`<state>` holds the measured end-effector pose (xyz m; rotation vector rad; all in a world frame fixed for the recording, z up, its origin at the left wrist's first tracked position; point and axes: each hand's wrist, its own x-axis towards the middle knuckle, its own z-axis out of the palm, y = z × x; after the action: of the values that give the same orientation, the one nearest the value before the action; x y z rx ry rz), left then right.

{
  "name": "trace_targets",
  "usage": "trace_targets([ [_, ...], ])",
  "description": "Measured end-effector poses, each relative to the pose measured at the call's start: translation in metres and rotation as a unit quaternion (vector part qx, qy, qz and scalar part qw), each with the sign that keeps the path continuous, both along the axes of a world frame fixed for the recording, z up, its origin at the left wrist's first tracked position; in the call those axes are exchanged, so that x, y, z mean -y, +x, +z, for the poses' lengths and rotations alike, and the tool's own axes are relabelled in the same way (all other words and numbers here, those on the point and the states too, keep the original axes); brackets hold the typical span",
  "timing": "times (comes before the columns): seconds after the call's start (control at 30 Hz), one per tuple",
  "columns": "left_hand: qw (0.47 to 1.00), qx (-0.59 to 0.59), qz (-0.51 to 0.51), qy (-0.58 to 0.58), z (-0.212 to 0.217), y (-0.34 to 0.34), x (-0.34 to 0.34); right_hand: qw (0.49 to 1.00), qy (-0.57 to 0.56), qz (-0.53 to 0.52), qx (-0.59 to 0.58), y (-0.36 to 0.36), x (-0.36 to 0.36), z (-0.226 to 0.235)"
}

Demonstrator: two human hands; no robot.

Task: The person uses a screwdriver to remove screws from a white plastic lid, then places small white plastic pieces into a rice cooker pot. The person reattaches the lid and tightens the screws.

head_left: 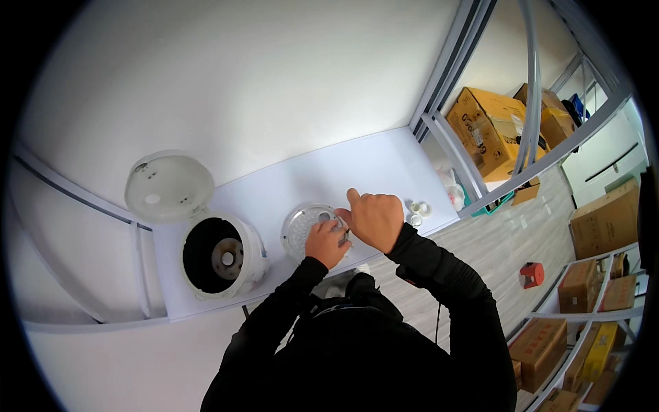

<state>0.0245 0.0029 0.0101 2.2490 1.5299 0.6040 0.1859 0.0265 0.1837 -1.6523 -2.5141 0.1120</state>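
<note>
A round, shiny inner lid (294, 230) with a dotted pattern is on the white table in front of me. My left hand (325, 243) lies over its right part, fingers bent onto it near the rim. Just to the right, my right hand (376, 221) is closed, with the fingers curled under and the knuckles up. Whatever the right fingers grip, if anything, is hidden beneath the hand. On the left stands a white rice cooker (257, 257) with its lid (169, 185) raised. Its dark inside shows a round heating plate (227, 257) at the bottom.
Several small white cups (416, 220) stand near the table's right end. The white table (384, 161) runs along a pale wall. Grey frame posts (456, 158) rise at its right end. Beyond are cardboard boxes (494, 130), a red stool (532, 275) and shelves with boxes (539, 347).
</note>
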Motion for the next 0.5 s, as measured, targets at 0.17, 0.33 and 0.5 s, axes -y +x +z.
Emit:
trace_targets([
  [0.17, 0.998, 0.019, 0.012, 0.066, -0.016, -0.002, -0.002, 0.971, 0.199, 0.092, -0.099, 0.005, 0.001, -0.005],
  [0.33, 0.998, 0.012, 0.003, 0.054, -0.015, 0.0, 0.0, 0.997, 0.083, 0.007, -0.003, 0.004, -0.003, 0.001],
  [0.5, 0.999, 0.016, -0.003, 0.03, -0.015, -0.002, -0.002, 0.991, 0.117, 0.045, -0.044, 0.01, 0.0, -0.004],
])
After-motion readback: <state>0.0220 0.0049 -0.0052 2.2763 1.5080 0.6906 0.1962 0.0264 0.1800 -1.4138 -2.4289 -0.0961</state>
